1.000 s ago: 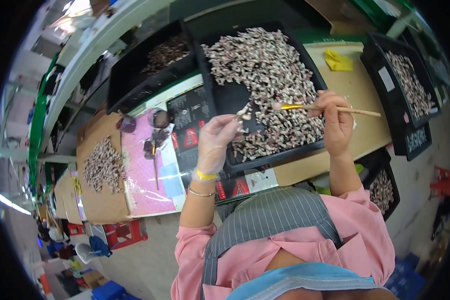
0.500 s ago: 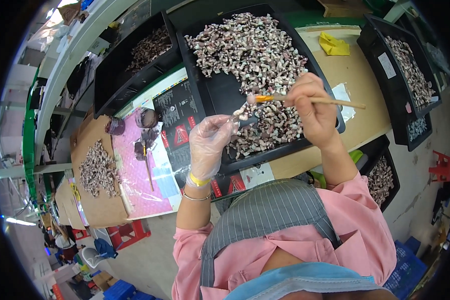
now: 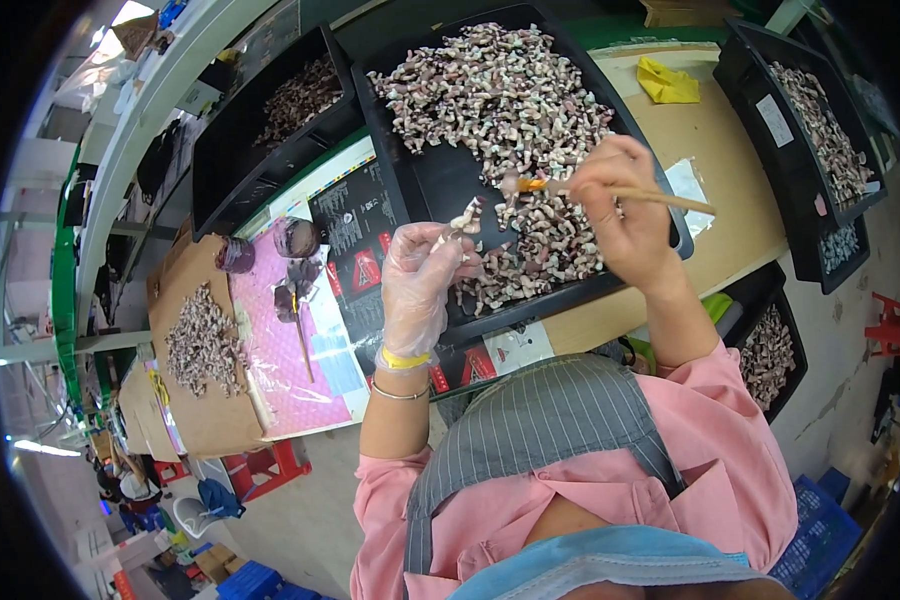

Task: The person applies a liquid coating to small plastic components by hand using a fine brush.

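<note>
— Head view: why is the gloved left hand [image 3: 422, 285] pinching one small piece [image 3: 464, 220] over the black tray [image 3: 440, 180] at centre frame?
— It is steadying it while the right hand [image 3: 620, 205], fingers closed around a brush [image 3: 610, 192], is touching its tip.

Long tan workbench [image 3: 730, 160] ran along a green-framed rack [image 3: 65, 270] with a pale shelf rail [image 3: 160, 110]. Floor was grey concrete [image 3: 850, 330], with red stools [image 3: 888, 325] and blue crates [image 3: 820, 520] on it. Bright ceiling light glared top left [image 3: 130, 12].
</note>
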Demonstrator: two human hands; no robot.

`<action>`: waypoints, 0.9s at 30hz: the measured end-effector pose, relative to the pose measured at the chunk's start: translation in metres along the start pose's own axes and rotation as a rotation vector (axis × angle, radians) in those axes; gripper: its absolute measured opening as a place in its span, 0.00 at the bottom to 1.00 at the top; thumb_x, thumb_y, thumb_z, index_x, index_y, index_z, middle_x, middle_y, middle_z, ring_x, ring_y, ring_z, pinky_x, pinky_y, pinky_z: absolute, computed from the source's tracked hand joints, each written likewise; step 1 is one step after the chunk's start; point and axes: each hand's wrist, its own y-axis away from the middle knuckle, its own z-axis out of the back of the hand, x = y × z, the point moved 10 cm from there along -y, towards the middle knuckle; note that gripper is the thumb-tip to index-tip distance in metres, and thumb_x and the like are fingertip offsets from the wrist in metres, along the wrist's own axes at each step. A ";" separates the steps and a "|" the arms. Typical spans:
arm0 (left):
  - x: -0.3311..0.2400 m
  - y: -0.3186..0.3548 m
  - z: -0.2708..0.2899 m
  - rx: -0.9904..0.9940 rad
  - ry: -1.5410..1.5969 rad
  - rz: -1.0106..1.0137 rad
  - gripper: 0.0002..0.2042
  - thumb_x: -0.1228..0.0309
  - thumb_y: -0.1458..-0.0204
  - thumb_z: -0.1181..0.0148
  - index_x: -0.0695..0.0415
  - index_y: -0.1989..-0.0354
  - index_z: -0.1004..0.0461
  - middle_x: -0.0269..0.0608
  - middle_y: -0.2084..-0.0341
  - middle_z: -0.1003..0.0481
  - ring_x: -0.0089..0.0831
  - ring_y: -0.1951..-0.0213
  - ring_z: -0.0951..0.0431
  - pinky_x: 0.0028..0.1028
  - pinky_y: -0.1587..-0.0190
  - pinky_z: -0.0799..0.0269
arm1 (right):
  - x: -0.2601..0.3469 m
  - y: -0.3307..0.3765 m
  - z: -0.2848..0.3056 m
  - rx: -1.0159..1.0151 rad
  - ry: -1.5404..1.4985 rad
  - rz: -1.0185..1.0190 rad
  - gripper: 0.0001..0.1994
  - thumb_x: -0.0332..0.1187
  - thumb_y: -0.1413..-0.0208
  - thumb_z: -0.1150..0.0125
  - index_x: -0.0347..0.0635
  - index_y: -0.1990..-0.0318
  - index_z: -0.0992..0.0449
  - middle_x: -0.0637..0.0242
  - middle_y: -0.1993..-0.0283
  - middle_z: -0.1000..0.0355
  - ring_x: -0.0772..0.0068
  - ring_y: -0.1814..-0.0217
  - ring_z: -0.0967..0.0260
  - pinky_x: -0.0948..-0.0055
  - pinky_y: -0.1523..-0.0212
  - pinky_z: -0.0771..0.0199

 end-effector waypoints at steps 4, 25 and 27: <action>-0.037 0.006 -0.005 -0.003 -0.525 -0.482 0.10 0.82 0.53 0.39 0.60 0.63 0.30 0.42 0.69 0.23 0.30 0.67 0.22 0.25 0.65 0.26 | 0.000 0.003 0.006 -0.024 -0.173 0.005 0.07 0.34 0.38 0.50 0.43 0.65 0.29 0.70 0.73 0.31 0.74 0.68 0.36 0.65 0.46 0.46; -0.058 0.054 -0.071 0.237 -1.300 -1.214 0.20 0.86 0.69 0.37 0.59 0.63 0.29 0.42 0.67 0.26 0.42 0.67 0.24 0.35 0.66 0.26 | 0.019 -0.005 -0.006 0.026 0.005 0.080 0.03 0.32 0.43 0.45 0.47 0.69 0.29 0.74 0.74 0.33 0.71 0.70 0.34 0.65 0.47 0.46; -0.060 0.055 -0.071 0.234 -1.285 -1.215 0.20 0.86 0.69 0.37 0.58 0.63 0.29 0.42 0.67 0.26 0.41 0.67 0.24 0.34 0.66 0.26 | 0.026 -0.004 -0.021 0.125 -0.045 0.077 0.04 0.32 0.43 0.46 0.46 0.70 0.29 0.75 0.73 0.32 0.71 0.70 0.33 0.65 0.48 0.46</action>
